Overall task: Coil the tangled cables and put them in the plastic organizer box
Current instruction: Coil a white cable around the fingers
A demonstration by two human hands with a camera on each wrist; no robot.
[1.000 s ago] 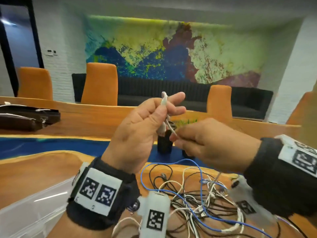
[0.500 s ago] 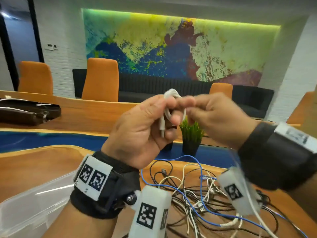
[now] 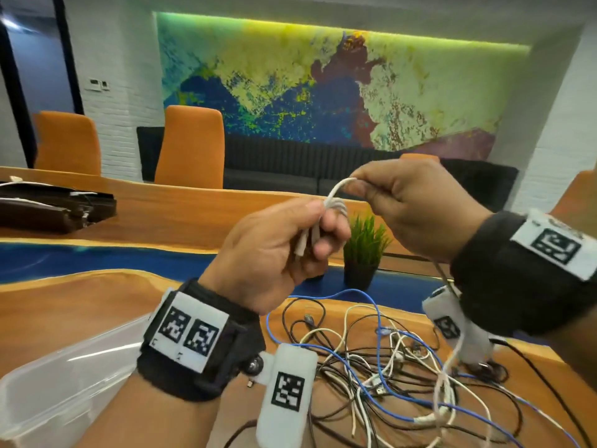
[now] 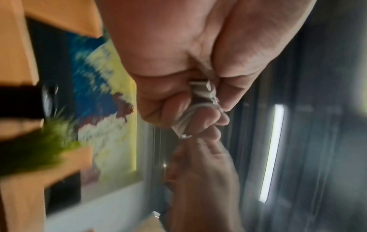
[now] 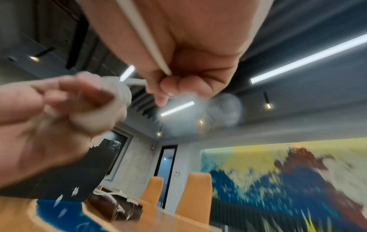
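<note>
We're mid-coil on the white cable (image 3: 336, 202): our left hand (image 3: 274, 250) has its grip closed around the small bundle of loops, and our right hand (image 3: 416, 211) pinches the running strand just above it, both held up over the surface (image 3: 80, 312). Next move, we'd guess, is laying another loop onto the bundle while keeping the slack from snagging, since the strand trails down into the tangled pile (image 3: 403, 367) near the front right edge. The plastic organizer box (image 3: 58, 389) sits at the front left corner; no cables visible in it so far.
</note>
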